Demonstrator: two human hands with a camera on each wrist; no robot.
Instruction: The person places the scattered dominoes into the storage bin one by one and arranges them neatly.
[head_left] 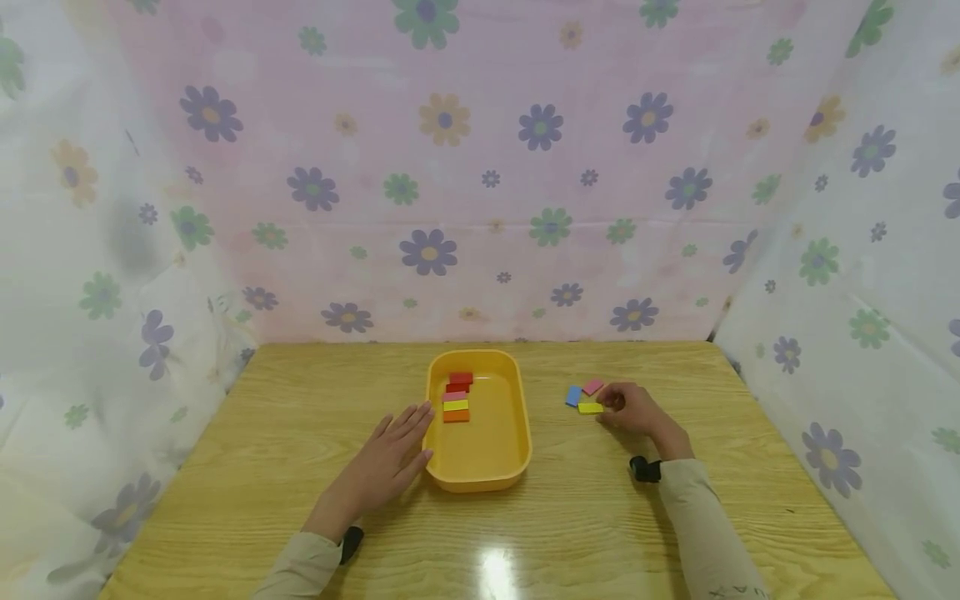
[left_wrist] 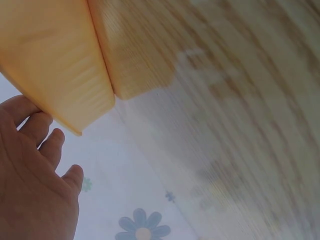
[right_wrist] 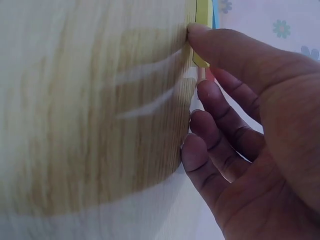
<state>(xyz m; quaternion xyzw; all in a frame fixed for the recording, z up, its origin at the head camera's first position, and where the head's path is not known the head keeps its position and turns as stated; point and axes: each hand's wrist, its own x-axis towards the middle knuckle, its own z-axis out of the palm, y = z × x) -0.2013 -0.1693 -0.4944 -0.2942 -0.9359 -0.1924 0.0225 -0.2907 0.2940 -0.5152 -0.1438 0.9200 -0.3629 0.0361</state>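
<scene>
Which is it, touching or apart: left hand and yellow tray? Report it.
Touching: the left wrist view shows the left hand with fingertips against the rim of the yellow tray.

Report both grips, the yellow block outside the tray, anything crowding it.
Left grip touching tray. Right grip pinching yellow block. Blue block, pink block close beside it.
</scene>
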